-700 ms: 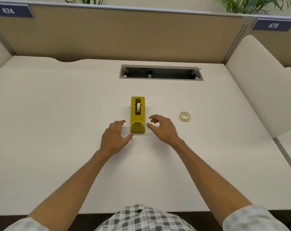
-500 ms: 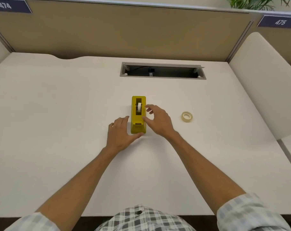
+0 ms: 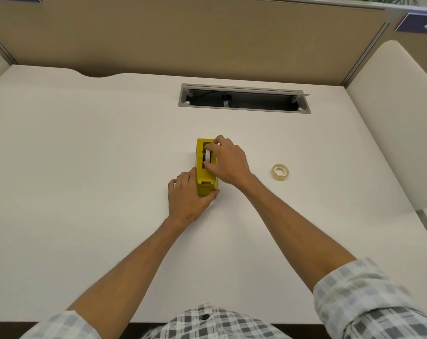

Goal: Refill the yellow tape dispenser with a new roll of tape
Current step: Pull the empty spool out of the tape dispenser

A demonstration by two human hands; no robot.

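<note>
Yellow plastic tape dispenser (image 3: 203, 172) sits mid-desk on the white desktop (image 3: 85, 167); my left hand (image 3: 186, 198) grips its near end, my right hand (image 3: 228, 162) pinches the white spent roll (image 3: 208, 155) inside. Cream new tape roll (image 3: 280, 172) lies well apart, right.

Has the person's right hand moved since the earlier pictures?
Yes. The right hand has moved left, away from the spare tape roll, onto the yellow dispenser.

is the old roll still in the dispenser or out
In. The white old roll sits in the slot of the dispenser, right hand pinching it; the new roll lies apart.
</note>
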